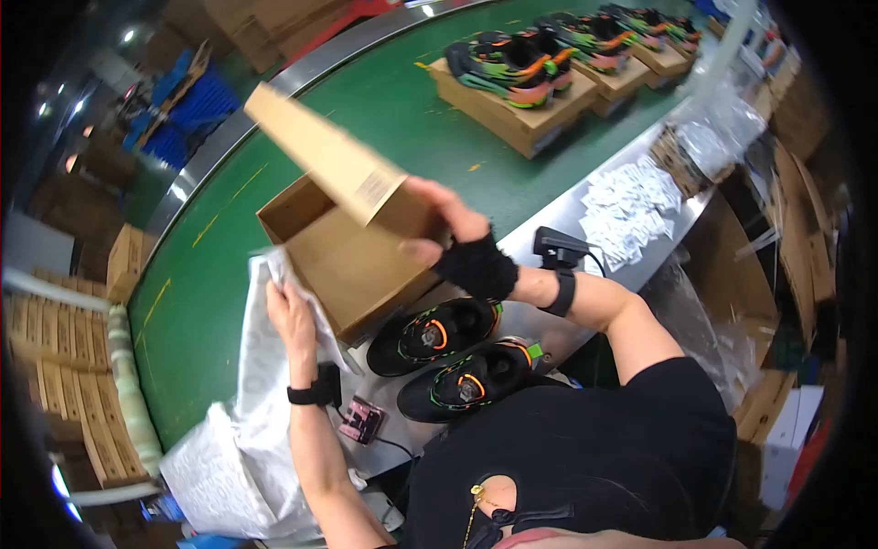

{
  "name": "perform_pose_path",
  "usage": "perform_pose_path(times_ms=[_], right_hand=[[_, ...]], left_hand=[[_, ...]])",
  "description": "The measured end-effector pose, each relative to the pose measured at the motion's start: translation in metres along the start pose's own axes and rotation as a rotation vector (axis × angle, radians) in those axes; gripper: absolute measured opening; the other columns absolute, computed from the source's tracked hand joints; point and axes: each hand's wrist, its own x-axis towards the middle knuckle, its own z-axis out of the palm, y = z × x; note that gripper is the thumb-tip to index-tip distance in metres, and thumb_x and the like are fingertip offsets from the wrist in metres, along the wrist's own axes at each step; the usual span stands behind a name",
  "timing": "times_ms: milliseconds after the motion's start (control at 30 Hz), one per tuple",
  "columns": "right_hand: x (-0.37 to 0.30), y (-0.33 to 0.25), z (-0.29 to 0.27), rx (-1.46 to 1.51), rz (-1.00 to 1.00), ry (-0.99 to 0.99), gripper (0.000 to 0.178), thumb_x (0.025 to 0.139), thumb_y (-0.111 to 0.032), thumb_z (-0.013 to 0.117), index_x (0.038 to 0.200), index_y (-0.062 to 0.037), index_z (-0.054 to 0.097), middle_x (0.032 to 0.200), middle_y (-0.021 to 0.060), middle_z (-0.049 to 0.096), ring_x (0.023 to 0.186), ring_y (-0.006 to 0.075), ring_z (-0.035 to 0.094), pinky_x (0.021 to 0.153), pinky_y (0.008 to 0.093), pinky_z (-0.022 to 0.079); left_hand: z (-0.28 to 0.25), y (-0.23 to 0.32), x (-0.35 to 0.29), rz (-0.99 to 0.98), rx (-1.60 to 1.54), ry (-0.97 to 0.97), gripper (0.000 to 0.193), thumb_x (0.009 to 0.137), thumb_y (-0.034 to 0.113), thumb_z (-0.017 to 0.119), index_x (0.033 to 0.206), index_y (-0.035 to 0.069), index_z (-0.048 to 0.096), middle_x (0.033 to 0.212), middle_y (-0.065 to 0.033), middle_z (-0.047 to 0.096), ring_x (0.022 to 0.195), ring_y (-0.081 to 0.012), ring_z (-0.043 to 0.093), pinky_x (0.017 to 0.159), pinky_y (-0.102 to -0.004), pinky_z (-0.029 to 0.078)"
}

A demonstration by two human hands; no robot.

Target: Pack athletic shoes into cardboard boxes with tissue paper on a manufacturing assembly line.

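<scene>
Cardboard box (343, 270): stands open at the near side of the green belt (210, 284), beside the worktop (560, 215), its inside visibly bare where it shows. The right hand (448, 220) grasps the lid (320, 151) by its near end and holds it tilted above the box; whether the lid is hinged to the box cannot be told. The left hand (293, 320) pinches a sheet of white printed paper (274, 274) along the box's left side. The black shoes (434, 339) lie side by side on the worktop, just beside the box.

Possible faults and causes:

1. Lid slip. The lid is supported at one end only. A loose grip could let the far end drop onto the box rim or the left forearm.

2. Paper damage. The sheet is thin and pinched at one place, with the remainder trailing toward the lower left. A sharp pull, or a catch on the box corner, could tear or crease it.

3. Snagging. The pink object (362, 419) and its dark cable (395, 446) lie near the left wrist. Loose paper or a sweep of the forearm could catch them.

4. Shoe displacement. The near wall of the box stands close to the shoes. Sliding the box toward the person could push or scuff them.
</scene>
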Motion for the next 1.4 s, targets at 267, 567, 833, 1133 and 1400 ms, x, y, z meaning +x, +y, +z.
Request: perform_pose_path(times_ms=[267,567,833,1133,1400], right_hand=[[-0.021,0.060,-0.099,0.508,1.015,0.382,0.045,0.080,-0.034,0.060,0.109,-0.0035,0.046,0.095,0.0066,0.057,0.082,0.0153,0.055,0.071,0.0307,0.047],[-0.193,0.045,-0.160,-1.075,0.525,-0.132,0.010,0.082,-0.012,0.049,0.089,-0.0071,0.053,0.087,0.0119,0.051,0.075,0.0303,0.056,0.066,0.0380,0.047],[-0.103,0.024,-0.135,-0.737,0.064,0.122,0.010,0.075,0.001,0.056,0.085,0.0007,0.058,0.077,0.0141,0.056,0.071,0.0291,0.056,0.065,0.0325,0.046],[-0.008,-0.027,0.047,0.144,0.270,-0.649,0.095,0.065,-0.030,0.074,0.134,-0.0014,0.015,0.127,0.0209,0.038,0.107,0.0295,0.049,0.093,0.0351,0.036],[0.033,-0.017,0.067,0.357,0.430,-0.301,0.056,0.067,-0.024,0.065,0.116,-0.0040,0.045,0.095,0.0148,0.059,0.089,0.0241,0.057,0.076,0.0324,0.046]], left_hand=[[0.003,-0.043,-0.022,0.139,0.521,-0.066,0.021,0.076,0.015,0.057,0.089,0.002,0.050,0.086,-0.0193,0.056,0.080,-0.0383,0.055,0.069,-0.0443,0.043],[0.025,-0.042,-0.022,0.241,0.352,0.051,0.016,0.078,0.013,0.055,0.089,0.002,0.050,0.085,-0.0178,0.056,0.078,-0.0356,0.054,0.066,-0.0415,0.043],[-0.029,-0.023,0.008,0.094,-0.005,0.187,0.018,0.084,0.013,0.045,0.071,0.000,0.041,0.058,-0.0064,0.040,0.055,-0.0152,0.038,0.051,-0.0314,0.035],[-0.013,0.103,0.009,0.108,-0.596,-0.079,0.013,0.085,0.014,0.050,0.085,0.002,0.047,0.071,0.0014,0.045,0.066,-0.0060,0.041,0.056,-0.0220,0.038],[-0.055,0.117,-0.035,0.597,0.069,0.002,0.068,0.071,0.029,0.068,0.122,-0.004,0.037,0.126,-0.0244,0.035,0.117,-0.0372,0.035,0.096,-0.0399,0.030]])
